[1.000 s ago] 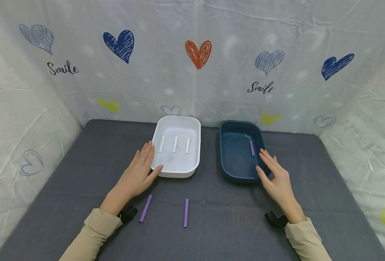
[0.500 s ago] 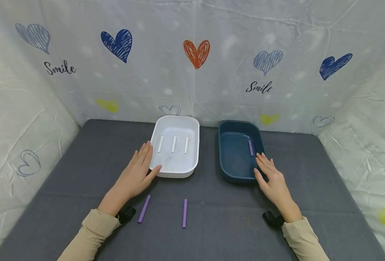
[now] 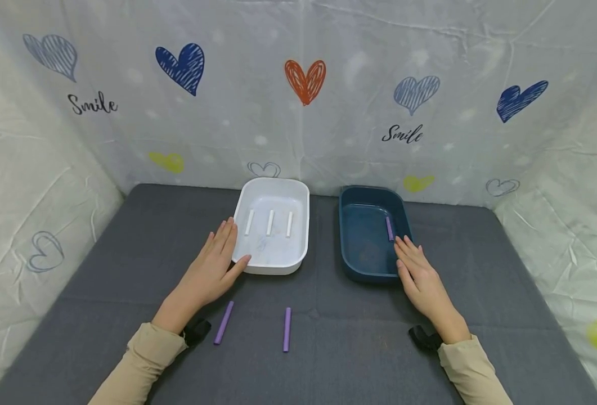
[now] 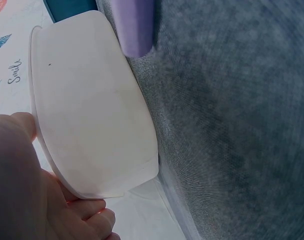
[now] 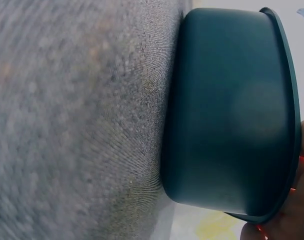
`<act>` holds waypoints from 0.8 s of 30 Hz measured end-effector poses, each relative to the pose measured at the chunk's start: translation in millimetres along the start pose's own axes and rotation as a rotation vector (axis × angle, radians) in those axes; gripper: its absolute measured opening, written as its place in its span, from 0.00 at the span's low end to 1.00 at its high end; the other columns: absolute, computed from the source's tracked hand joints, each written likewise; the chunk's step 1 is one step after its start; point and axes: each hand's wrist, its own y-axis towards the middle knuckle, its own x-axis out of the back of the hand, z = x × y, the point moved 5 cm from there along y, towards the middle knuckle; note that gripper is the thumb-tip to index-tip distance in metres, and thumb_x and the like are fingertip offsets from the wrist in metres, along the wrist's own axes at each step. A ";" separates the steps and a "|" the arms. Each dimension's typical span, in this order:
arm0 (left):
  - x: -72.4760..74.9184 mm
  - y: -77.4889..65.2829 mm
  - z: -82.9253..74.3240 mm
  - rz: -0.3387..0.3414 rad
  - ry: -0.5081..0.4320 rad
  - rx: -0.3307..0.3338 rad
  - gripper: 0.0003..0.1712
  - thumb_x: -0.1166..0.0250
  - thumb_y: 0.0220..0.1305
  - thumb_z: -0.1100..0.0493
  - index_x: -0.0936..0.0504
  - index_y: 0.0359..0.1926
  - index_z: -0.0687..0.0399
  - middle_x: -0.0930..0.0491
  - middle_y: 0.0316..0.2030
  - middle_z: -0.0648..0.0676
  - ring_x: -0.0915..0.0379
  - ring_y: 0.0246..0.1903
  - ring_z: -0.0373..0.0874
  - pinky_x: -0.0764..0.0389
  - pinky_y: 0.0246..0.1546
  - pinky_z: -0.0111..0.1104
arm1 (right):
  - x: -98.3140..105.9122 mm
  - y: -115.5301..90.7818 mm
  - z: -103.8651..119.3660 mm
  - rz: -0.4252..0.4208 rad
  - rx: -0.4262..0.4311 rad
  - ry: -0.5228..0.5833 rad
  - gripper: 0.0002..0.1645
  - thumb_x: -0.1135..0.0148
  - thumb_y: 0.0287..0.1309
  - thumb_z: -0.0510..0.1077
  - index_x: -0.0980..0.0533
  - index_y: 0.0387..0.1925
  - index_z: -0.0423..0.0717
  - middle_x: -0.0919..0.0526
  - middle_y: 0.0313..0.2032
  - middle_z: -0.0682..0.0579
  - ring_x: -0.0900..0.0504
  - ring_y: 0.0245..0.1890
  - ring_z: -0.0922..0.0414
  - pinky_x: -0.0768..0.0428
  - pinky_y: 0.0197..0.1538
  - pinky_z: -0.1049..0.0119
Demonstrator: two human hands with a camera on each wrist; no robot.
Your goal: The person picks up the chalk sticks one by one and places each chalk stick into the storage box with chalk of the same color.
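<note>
Pressure from my left hand [image 3: 209, 274] or right hand [image 3: 426, 282], both straight-fingered, could tilt the white tray [image 3: 273, 269] or blue tray [image 3: 366, 276] on the bench [image 3: 344, 349].

The tray [image 3: 278, 256] is white, the tub [image 3: 364, 250] dark teal (perhaps bluer inside), the tablecloth [image 3: 349, 354] grey, the backdrop [image 3: 349, 124] heart-printed.

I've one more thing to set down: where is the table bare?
Bare grey cloth lies left of the left hand, right of the right hand, and between the loose purple sticks and right sleeve. Crowded: the narrow strip between white tray and blue tray, and around the left wristband.
</note>
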 end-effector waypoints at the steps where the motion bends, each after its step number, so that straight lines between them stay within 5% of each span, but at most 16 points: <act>1: 0.0 -0.3 0.0 0.000 0.000 0.001 0.46 0.52 0.77 0.41 0.57 0.76 0.72 0.62 0.77 0.66 0.68 0.76 0.59 0.58 0.73 0.55 | -0.4 0.1 0.2 0.015 -0.006 -0.009 0.25 0.47 0.71 0.36 0.31 0.65 0.29 0.33 0.69 0.40 0.39 0.72 0.45 0.45 0.72 0.43; 7: 0.3 -0.5 0.4 0.004 0.003 0.001 0.46 0.52 0.77 0.41 0.57 0.76 0.72 0.62 0.77 0.66 0.68 0.76 0.59 0.58 0.73 0.54 | -2.6 0.7 1.6 0.092 -0.040 -0.050 0.27 0.52 0.75 0.41 0.35 0.67 0.28 0.39 0.72 0.39 0.45 0.74 0.45 0.48 0.73 0.44; 17: 7.1 2.0 -3.7 0.071 0.058 0.007 0.47 0.54 0.77 0.39 0.57 0.76 0.72 0.63 0.77 0.67 0.67 0.76 0.60 0.58 0.73 0.53 | -1.9 1.5 1.6 0.087 -0.035 -0.058 0.26 0.51 0.74 0.39 0.34 0.67 0.27 0.37 0.71 0.37 0.43 0.74 0.44 0.46 0.73 0.44; 24: 17.2 -3.2 -24.4 0.080 -0.007 -0.038 0.49 0.48 0.74 0.39 0.53 0.75 0.73 0.58 0.76 0.68 0.63 0.76 0.60 0.56 0.73 0.54 | -2.4 1.5 1.6 0.085 -0.037 -0.051 0.26 0.49 0.73 0.38 0.34 0.67 0.27 0.37 0.71 0.37 0.43 0.74 0.44 0.46 0.73 0.44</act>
